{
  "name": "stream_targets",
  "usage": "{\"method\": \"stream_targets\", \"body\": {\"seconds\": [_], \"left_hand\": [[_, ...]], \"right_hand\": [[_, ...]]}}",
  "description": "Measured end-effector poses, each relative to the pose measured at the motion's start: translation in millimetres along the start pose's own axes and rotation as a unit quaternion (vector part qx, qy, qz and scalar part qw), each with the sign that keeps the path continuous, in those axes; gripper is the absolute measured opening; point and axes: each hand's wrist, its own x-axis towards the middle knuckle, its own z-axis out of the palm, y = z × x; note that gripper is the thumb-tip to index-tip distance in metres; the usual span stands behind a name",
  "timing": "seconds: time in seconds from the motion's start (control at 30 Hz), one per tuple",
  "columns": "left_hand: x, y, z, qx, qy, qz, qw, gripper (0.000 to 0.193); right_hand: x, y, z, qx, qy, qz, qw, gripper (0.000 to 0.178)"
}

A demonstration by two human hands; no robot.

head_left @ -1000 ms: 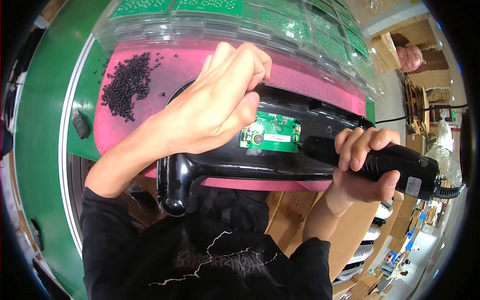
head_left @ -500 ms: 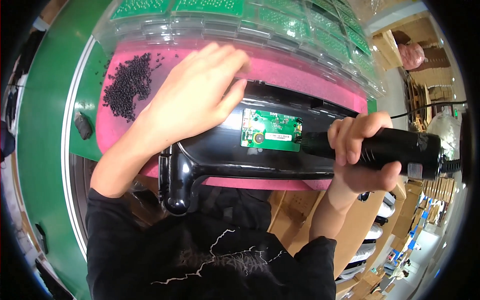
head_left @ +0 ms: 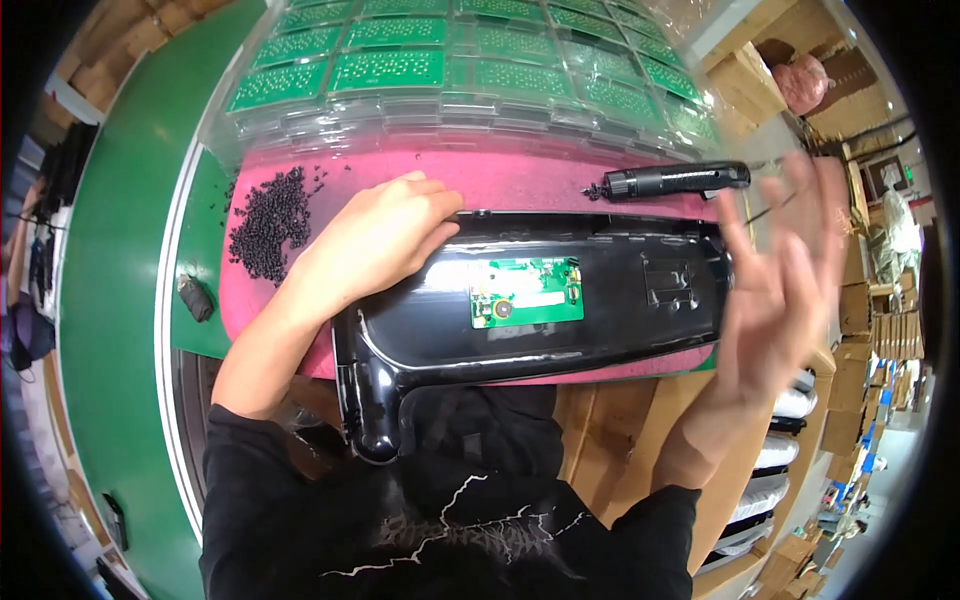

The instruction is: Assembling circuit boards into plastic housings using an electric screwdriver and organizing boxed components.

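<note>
A glossy black plastic housing [head_left: 520,350] with its hollow side up lies across a pink mat. Inside it sits a green circuit board [head_left: 525,291] with a round brown part near one corner. My left hand [head_left: 390,235] rests over the housing's far left edge, its fingers curled there and partly hidden. Off the right end hovers my right hand [head_left: 780,290], blurred, empty, with its fingers spread. A black electric screwdriver [head_left: 675,181] lies on the mat behind the housing, its bit pointing left.
A heap of small black screws [head_left: 268,225] covers the left of the pink mat [head_left: 400,165]. Clear plastic trays of green circuit boards [head_left: 390,70] stack along the back. A small dark lump [head_left: 195,298] lies on the green surface. At right stands a cardboard box [head_left: 735,475] holding wrapped parts.
My right hand has let go of the screwdriver, which now lies behind the housing, and has moved right. My left hand has come down onto the housing's edge.
</note>
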Motion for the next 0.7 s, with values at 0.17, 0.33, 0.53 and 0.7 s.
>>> {"method": "stream_targets", "body": {"seconds": [0.17,0.33,0.53,0.7], "left_hand": [[6,0,-14,0.006,0.008,0.038,0.999,0.014],[-9,46,-36,0.057,0.014,0.026,0.998,0.019],[-56,47,-48,0.046,0.171,0.025,0.984,0.03],[-86,75,-66,0.088,0.365,-0.009,0.927,0.03]], "right_hand": [[1,-54,-2,0.287,-0.074,-0.249,0.922,0.05],[-24,-100,-88,0.22,-0.107,-0.333,0.911,0.046],[-14,-78,-33,0.109,-0.014,-0.489,0.865,0.04],[-27,-93,-60,0.062,-0.045,-0.402,0.912,0.036]]}}
